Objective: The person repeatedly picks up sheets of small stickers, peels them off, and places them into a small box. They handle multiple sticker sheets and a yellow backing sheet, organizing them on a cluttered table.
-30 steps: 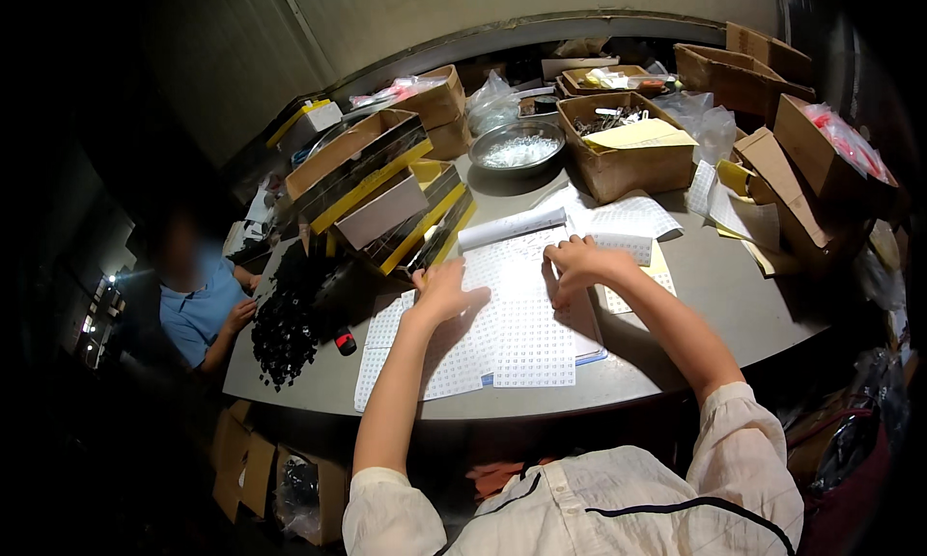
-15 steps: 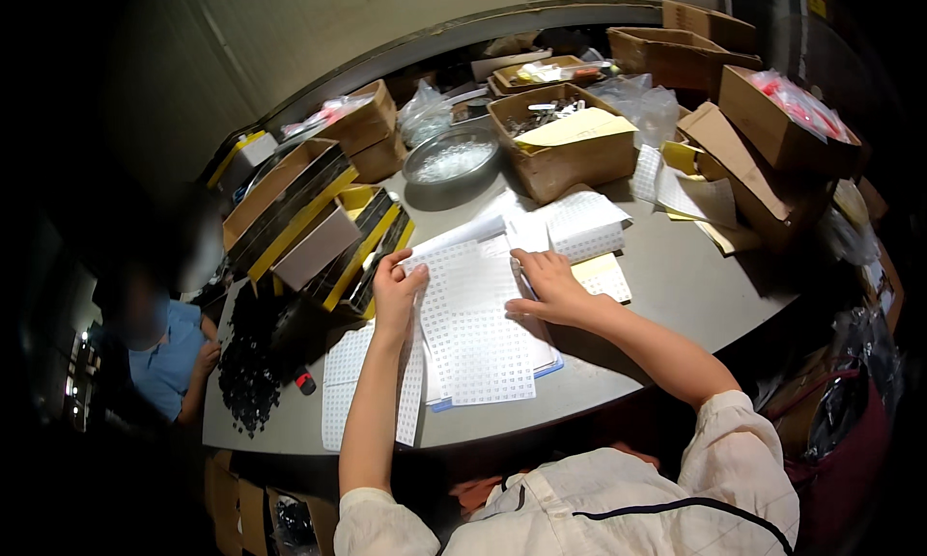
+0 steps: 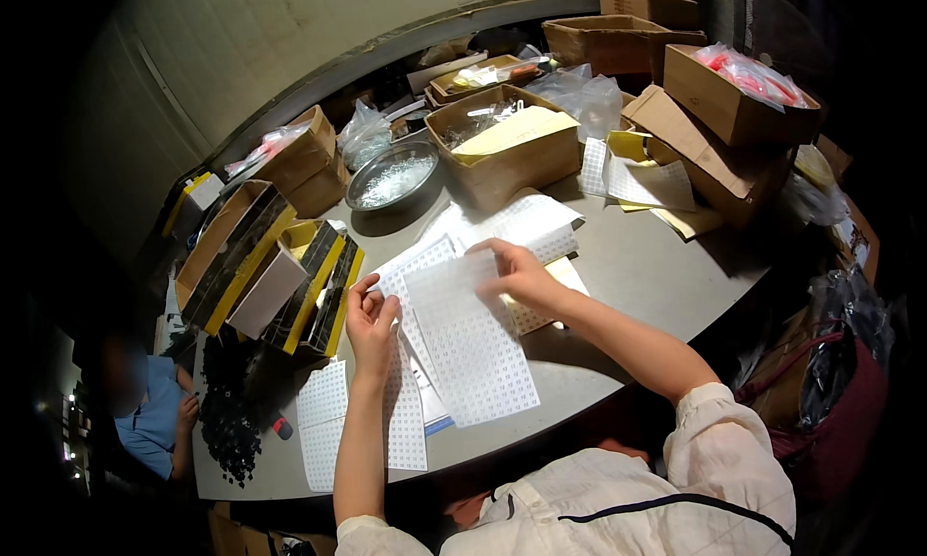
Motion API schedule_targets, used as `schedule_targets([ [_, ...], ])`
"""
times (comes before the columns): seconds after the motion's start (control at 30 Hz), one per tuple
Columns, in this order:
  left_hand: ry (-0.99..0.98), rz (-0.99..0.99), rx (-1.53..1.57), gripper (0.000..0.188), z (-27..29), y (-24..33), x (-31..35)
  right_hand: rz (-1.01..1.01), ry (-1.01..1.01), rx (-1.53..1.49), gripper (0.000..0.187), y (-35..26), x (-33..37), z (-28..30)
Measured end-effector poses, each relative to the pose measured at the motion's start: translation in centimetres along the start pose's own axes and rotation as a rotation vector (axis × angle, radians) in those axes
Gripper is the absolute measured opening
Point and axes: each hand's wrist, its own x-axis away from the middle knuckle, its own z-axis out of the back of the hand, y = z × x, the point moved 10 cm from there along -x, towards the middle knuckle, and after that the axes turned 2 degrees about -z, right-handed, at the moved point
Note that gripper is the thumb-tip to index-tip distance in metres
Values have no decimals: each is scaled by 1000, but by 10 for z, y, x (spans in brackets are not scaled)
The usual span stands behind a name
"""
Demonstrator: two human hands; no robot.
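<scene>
A white sheet (image 3: 473,348) covered in rows of small printed marks hangs tilted over other sheets in front of me. My right hand (image 3: 521,278) grips its upper edge between thumb and fingers, blurred a little by motion. My left hand (image 3: 370,324) is beside the left edge of the sheets, fingers loosely curled and apart from the thumb, with nothing visible between them. Similar printed sheets (image 3: 323,426) lie under and beside my left forearm. A strip of blue edge (image 3: 439,426) shows beneath the pile.
Beyond the papers stand a round bowl of clear small pieces (image 3: 394,181) and a cardboard box (image 3: 507,175). Black-and-yellow boxes (image 3: 261,266) lean at left, near a heap of black pieces (image 3: 229,411). A person in blue (image 3: 150,411) sits at far left. Open boxes (image 3: 744,112) crowd the right.
My right hand has lifted the top sheet and shifted it right and askew, baring sheets below. My left hand has loosened at the left edge. The whole view has turned slightly.
</scene>
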Motion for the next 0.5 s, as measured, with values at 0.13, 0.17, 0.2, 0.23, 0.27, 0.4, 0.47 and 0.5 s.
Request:
schedule_targets([
  [0.13,50,-84,-281,31,9,8,5,146,181,-100,44,-35,-7,54],
  [0.17,58,-81,-347,31,11,13,10,161,229,-119,43,-50,-3,71],
  [0.2,63,-80,-408,32,12,15,13,177,279,-133,41,-63,2,93],
  [0.23,26,-82,-488,38,12,14,15,173,297,-180,39,-67,2,120],
  [0.27,3,-101,-565,39,11,16,16,173,319,-223,37,-71,4,151],
  [0.4,-19,-64,-695,51,24,20,26,202,469,-229,38,-98,27,224],
  [0.47,-18,-61,-713,52,30,28,32,196,454,-182,48,-100,33,246],
  [0.5,-58,-115,-735,45,33,28,34,138,494,-114,55,-91,34,269],
])
